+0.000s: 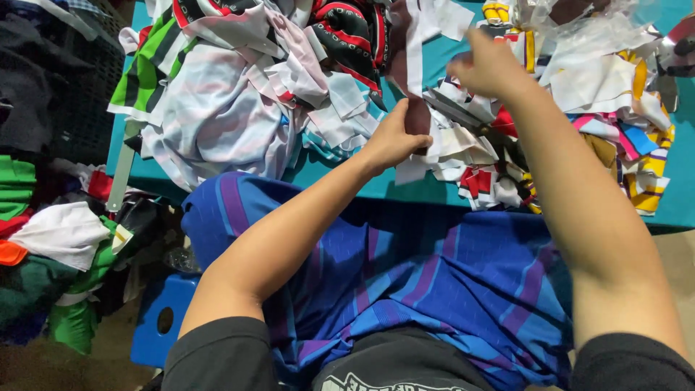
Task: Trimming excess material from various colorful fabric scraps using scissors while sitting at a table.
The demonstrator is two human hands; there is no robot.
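A teal worktop (340,170) runs across the scene under even indoor light. Below it at the left stands a blue plastic stool (161,318) on a dull brown floor (43,366). A dark mesh crate (87,94) sits at the far left.

Showing bright, even light from overhead, washing out the white cloth scraps (217,108) far on the teal table (434,190). Glaring off crinkled clear plastic (586,25) at far right. Dimming toward the near left floor. Blurring slightly on the right hand (489,69). Bending outward at the edges, wide-angle.
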